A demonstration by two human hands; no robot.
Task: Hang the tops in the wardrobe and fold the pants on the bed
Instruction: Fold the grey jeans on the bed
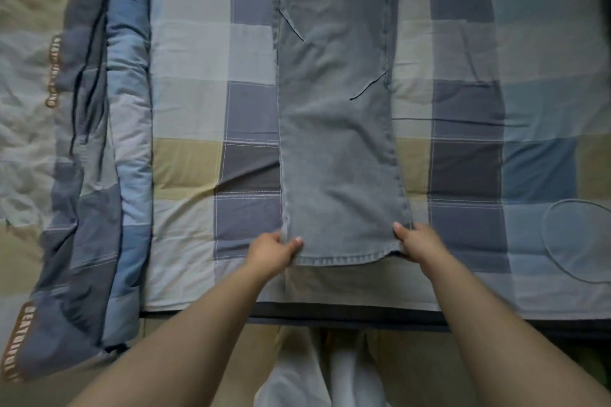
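A pair of light grey-blue jeans (334, 129) lies flat on the checked bed sheet (195, 82), legs stacked one on the other, running from the top of the view down to the hem near the bed's front edge. My left hand (272, 253) pinches the hem's left corner, thumb on top of the denim. My right hand (418, 239) grips the hem's right corner, fingers curled under the cloth. The waistband end is out of view at the top.
A rolled checked quilt (89, 175) with brown lettered bands lies along the left side of the bed. A thin looped cord (562, 241) rests on the sheet at the right. The bed's front edge (330, 315) runs below my hands, with my legs in pale trousers beneath it.
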